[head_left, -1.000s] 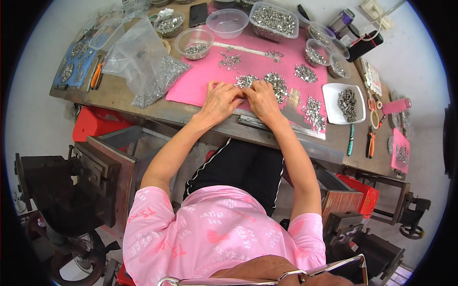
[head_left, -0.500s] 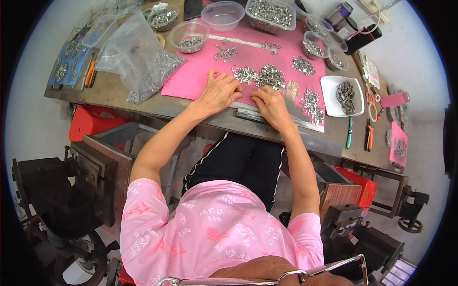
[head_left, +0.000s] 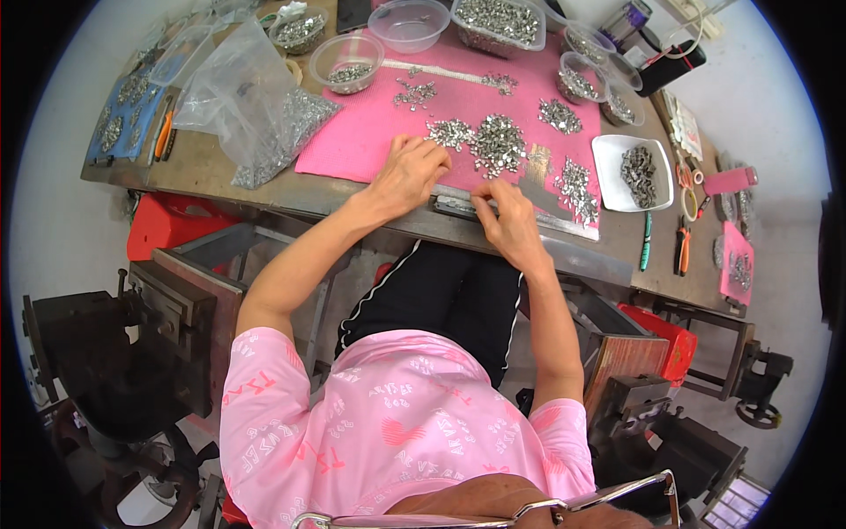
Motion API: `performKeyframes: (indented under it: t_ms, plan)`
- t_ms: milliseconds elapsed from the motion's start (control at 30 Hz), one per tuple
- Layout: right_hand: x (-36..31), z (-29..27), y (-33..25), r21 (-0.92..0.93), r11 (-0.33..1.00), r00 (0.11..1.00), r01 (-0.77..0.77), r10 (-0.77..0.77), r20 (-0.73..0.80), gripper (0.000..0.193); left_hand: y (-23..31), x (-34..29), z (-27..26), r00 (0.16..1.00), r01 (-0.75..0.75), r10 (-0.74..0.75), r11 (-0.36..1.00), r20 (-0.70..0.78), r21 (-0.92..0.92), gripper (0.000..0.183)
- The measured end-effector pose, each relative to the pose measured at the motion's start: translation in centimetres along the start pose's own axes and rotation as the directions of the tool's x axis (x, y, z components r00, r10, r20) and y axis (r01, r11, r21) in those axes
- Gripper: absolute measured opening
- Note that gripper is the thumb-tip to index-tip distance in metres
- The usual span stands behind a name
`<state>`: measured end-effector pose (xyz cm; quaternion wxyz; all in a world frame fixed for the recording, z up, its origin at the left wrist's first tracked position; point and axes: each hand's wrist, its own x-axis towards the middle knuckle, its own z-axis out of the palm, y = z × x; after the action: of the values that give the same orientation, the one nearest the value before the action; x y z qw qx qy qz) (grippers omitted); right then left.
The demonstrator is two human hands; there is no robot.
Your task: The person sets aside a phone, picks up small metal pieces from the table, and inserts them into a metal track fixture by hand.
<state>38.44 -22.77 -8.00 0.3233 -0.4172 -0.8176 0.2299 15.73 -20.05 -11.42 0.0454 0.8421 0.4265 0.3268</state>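
Note:
My left hand [head_left: 411, 172] rests on the pink mat [head_left: 352, 132] by its front edge, fingers bent together and pointing toward a small pile of silvery metal pieces [head_left: 450, 133]. Whatever may be in those fingertips is too small to make out. At the right end of a narrow metal bar-like fixture [head_left: 453, 206] on the table's front edge, my right hand [head_left: 511, 220] has thumb and fingers pinched. Anything between them is hidden. Just beyond both hands lies a larger pile of shiny metal pieces [head_left: 499, 145], with another long heap [head_left: 577, 192] to the right.
A clear plastic bag of metal pieces [head_left: 295, 128] lies at left. Clear tubs [head_left: 410, 26] and a filled tub [head_left: 498, 25] stand at the back. On the right are a white tray [head_left: 608, 176] of darker parts, a green pen-like tool [head_left: 647, 240] and orange-handled pliers [head_left: 682, 247].
My right hand has come back toward me, from beside the pile to the fixture on the table edge. The left hand has shifted only slightly, and the gap between the hands is wider.

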Motion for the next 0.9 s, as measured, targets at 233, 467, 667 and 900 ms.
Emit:
performKeyframes:
  t_ms: [233, 467, 667, 900]
  plan:
    - [-1.6, 2.2, 0.0, -0.03, 0.995, 0.986, 0.093, -0.096, -0.137, 0.013, 5.1, -2.2, 0.1, 0.967, 0.225, -0.254, 0.872, -0.009, -0.435, 0.008]
    - [-2.0, 2.4, 0.0, -0.18, 0.97, 0.965, 0.166, -0.197, -0.174, 0.015, 5.4, -2.8, 1.8, 0.971, 0.134, -0.211, 0.873, -0.115, -0.469, 0.009]
    - [-2.1, 2.7, 0.0, -0.261, 0.944, 0.951, 0.204, -0.254, -0.177, 0.017, 5.8, -2.5, 1.4, 0.978, 0.043, -0.109, 0.939, -0.176, -0.34, 0.01]
    - [-1.8, 1.3, -0.2, -0.268, 0.922, 0.943, 0.28, -0.316, -0.101, 0.019, 5.7, -3.1, 1.2, 0.985, 0.021, -0.068, 0.961, -0.161, -0.276, 0.015]
